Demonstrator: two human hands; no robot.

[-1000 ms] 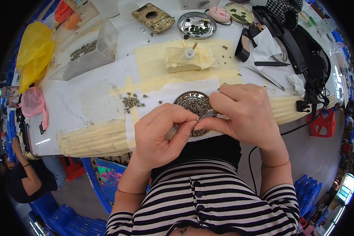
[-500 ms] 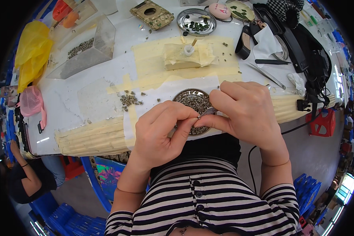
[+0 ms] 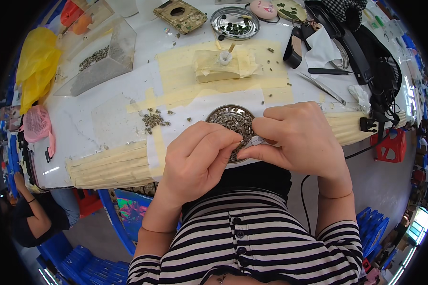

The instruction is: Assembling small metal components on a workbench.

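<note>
My left hand [image 3: 192,154] is closed in a pinch over a round metal dish [image 3: 219,110]. Whatever sits between its thumb and forefinger is too small to make out. Across from it, my right hand [image 3: 302,135] grips silver tweezers [image 3: 257,141] between thumb and fingers, their tips pointing at the left fingertips. Small metal pieces [image 3: 240,124] fill the dish, whose near part lies partly behind both hands. Left of the dish, a loose heap of similar small pieces [image 3: 153,119] lies on the table.
Behind the dish, a small white cup [image 3: 225,58] with a stick stands on a taped block [image 3: 216,74]. A tray of dark green pieces [image 3: 218,32] is farther back. Another pair of tweezers [image 3: 323,88] lies right; a clear bin [image 3: 126,52] stands left. A co-worker's arm [image 3: 38,216] shows far left.
My right hand has shifted slightly to the right, and the tweezers have drawn back a little from the left fingertips. The left hand keeps its pinch almost in place.
</note>
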